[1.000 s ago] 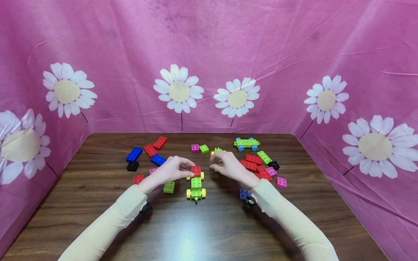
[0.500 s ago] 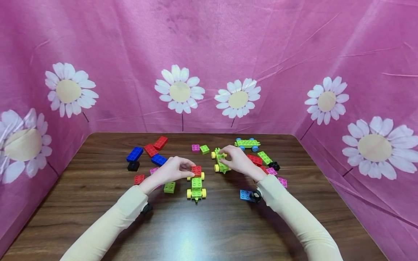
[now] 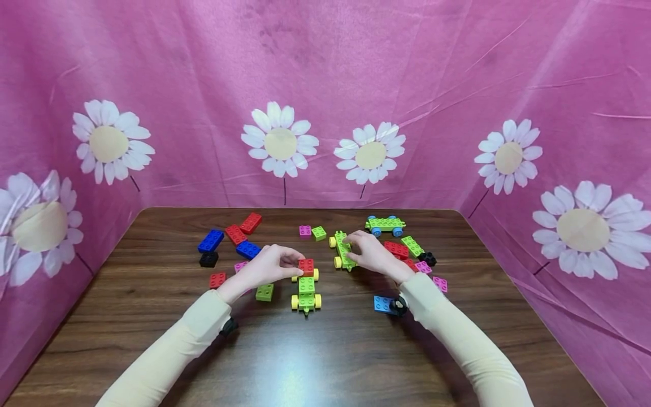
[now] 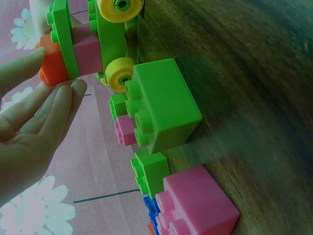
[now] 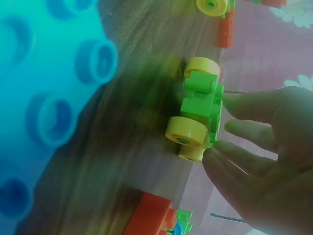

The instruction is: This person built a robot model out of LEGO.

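Observation:
At mid-table my left hand [image 3: 267, 265] pinches a red brick [image 3: 306, 267] between thumb and fingers. That brick tops a stack on a green toy car base with yellow wheels [image 3: 306, 301]. In the left wrist view the stack also has a long green brick [image 4: 66, 39] and a pink brick [image 4: 87, 49] beneath the red one. My right hand [image 3: 373, 252] is at the right side of a second green car base with yellow wheels [image 3: 341, 243]. In the right wrist view its relaxed fingertips are close against the studded side of this car base, thumb and fingers spread apart.
A green car base with blue wheels [image 3: 385, 224] stands at the back right, near red bricks [image 3: 395, 249] and a black piece [image 3: 428, 259]. Blue bricks [image 3: 210, 241] and several others lie left. A light blue brick [image 3: 383, 304] lies by my right wrist.
My right hand has moved right from over the second yellow-wheeled car base, uncovering most of it and the light blue brick. It is nearly still since half a second ago. My left hand keeps its place.

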A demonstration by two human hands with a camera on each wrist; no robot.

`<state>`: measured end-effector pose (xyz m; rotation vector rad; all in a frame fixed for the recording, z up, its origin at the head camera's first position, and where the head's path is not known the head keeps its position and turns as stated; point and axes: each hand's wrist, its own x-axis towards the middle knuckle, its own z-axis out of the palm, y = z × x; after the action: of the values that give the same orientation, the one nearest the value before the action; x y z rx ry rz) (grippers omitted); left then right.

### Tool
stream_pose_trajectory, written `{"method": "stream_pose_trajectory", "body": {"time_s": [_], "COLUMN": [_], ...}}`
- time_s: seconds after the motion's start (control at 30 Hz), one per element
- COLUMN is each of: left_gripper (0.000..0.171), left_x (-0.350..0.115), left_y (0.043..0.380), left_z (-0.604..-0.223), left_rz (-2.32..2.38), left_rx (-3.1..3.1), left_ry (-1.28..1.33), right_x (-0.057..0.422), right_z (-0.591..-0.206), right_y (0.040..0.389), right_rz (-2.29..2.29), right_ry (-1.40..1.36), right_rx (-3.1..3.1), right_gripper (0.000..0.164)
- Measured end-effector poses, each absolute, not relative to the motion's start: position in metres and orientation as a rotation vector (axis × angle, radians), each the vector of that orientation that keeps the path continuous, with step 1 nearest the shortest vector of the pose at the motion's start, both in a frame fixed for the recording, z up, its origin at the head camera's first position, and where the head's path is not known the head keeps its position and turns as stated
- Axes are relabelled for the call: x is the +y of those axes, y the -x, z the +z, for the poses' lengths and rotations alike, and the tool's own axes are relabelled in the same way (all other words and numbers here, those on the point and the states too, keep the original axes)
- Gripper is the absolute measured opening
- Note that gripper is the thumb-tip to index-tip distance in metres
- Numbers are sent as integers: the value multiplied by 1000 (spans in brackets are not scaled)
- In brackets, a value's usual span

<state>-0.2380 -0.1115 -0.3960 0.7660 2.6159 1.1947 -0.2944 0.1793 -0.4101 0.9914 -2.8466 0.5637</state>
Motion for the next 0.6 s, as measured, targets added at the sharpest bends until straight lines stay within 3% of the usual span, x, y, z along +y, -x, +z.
{"method": "stream_pose_trajectory", "body": {"time_s": [0.6], "left_gripper": [31], "left_x": [-113], "left_y": [246], "left_z": [-400], "left_rz": [1195], "left_rx": [2630], "left_ry": [-858], "right_x": [184], "right_z": [-414], "right_y": [291], "right_rz": [636], "right_ry": [-1031], "right_rx": [-2842], "right_gripper": [30]}}
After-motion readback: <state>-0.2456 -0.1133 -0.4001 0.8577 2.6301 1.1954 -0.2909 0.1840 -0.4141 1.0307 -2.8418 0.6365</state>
